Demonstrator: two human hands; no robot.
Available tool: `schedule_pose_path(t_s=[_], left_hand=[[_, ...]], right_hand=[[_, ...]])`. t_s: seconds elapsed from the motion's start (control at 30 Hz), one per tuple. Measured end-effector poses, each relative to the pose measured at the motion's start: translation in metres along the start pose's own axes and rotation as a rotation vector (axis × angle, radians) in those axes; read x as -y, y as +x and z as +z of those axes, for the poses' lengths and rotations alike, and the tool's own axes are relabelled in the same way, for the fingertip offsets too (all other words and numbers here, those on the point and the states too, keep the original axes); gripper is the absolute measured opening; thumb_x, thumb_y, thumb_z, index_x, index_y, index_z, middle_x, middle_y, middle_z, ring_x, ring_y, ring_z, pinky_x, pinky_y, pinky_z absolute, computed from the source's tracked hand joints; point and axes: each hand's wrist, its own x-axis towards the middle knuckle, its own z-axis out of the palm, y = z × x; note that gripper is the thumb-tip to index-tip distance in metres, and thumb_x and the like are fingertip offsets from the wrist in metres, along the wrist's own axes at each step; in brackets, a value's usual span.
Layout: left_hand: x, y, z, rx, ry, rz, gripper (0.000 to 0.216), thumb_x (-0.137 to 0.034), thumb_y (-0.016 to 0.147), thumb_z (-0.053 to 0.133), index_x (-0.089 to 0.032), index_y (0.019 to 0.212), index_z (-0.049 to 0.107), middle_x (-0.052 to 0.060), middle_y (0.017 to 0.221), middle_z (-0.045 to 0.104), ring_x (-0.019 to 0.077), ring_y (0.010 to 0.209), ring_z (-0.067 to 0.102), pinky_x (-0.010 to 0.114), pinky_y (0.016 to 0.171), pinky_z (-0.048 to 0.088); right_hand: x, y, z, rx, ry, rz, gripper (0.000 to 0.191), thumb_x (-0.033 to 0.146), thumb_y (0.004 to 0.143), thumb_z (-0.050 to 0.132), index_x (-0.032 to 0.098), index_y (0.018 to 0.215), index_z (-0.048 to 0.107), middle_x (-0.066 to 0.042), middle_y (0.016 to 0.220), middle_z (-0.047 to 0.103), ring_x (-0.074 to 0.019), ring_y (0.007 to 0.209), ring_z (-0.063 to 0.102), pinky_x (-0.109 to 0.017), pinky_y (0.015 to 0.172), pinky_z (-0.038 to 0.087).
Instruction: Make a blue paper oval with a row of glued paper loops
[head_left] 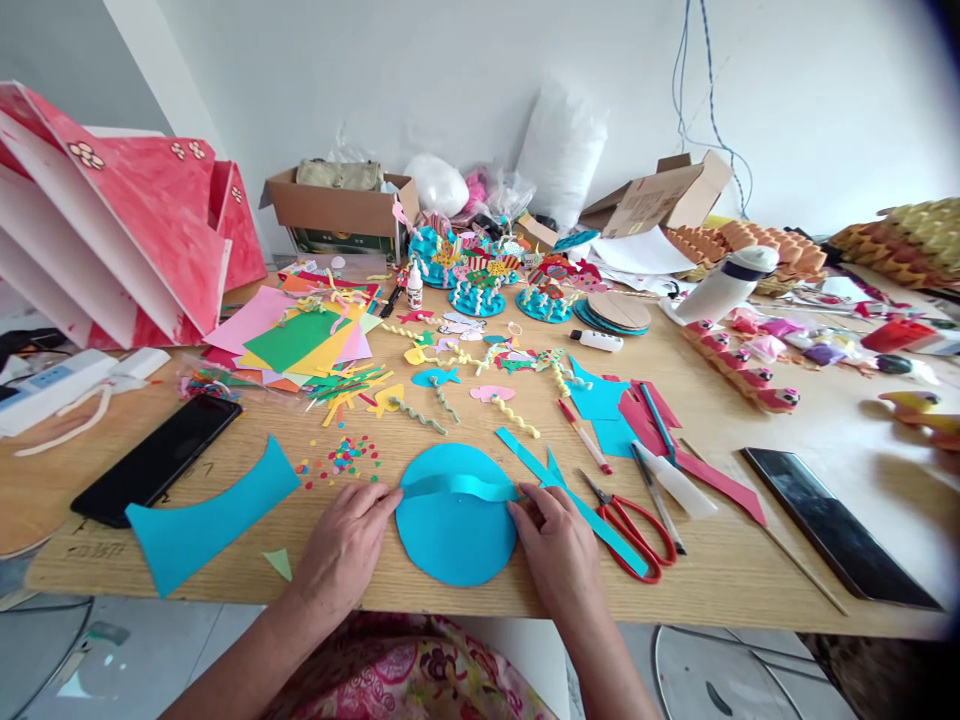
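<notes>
A round blue disc (456, 545) lies flat on the table in front of me. Across its upper part a narrow blue paper strip (459, 487) bows up in a low arch. My left hand (339, 545) pinches the strip's left end at the disc's edge. At the opposite edge, the strip's right end sits between the fingers of my right hand (561, 545). Red-handled scissors (637, 535) and a longer blue paper strip (585, 508) lie just right of that hand. Left of my left hand is a curved blue paper offcut (217, 528).
Black phones (161, 455) (832, 525) lie at either side. Behind the disc are colourful confetti dots (352, 455), paper fish (436, 378) and coloured sheets (292, 340). A glue bottle (675, 480) and pen (658, 498) lie right. Finished-looking blue paper models (476, 300) stand farther back.
</notes>
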Motion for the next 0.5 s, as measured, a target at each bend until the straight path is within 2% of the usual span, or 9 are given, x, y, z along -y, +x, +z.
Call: schedule_pose_path(t_s=[0.23,0.5], left_hand=[[-0.001,0.0,-0.002,0.013,-0.01,0.001,0.035,-0.007,0.083,0.039,-0.019,0.111,0.058,0.007,0.098,0.061,0.0179,0.086,0.055,0.032,0.079,0.05],[-0.001,0.001,-0.003,-0.009,0.009,0.02,0.035,-0.008,0.084,0.037,-0.018,0.11,0.058,0.007,0.096,0.061,0.0178,0.085,0.055,0.031,0.078,0.049]], right_hand=[[0.002,0.001,0.004,0.02,-0.017,0.007,0.018,0.027,0.082,0.05,0.017,0.085,0.065,-0.003,0.071,0.06,-0.019,0.066,0.06,-0.029,0.057,0.043],[-0.005,-0.009,0.01,-0.014,-0.029,-0.093,0.031,0.032,0.089,0.04,0.017,0.093,0.067,-0.007,0.078,0.061,-0.0193,0.072,0.059,-0.03,0.064,0.045]])
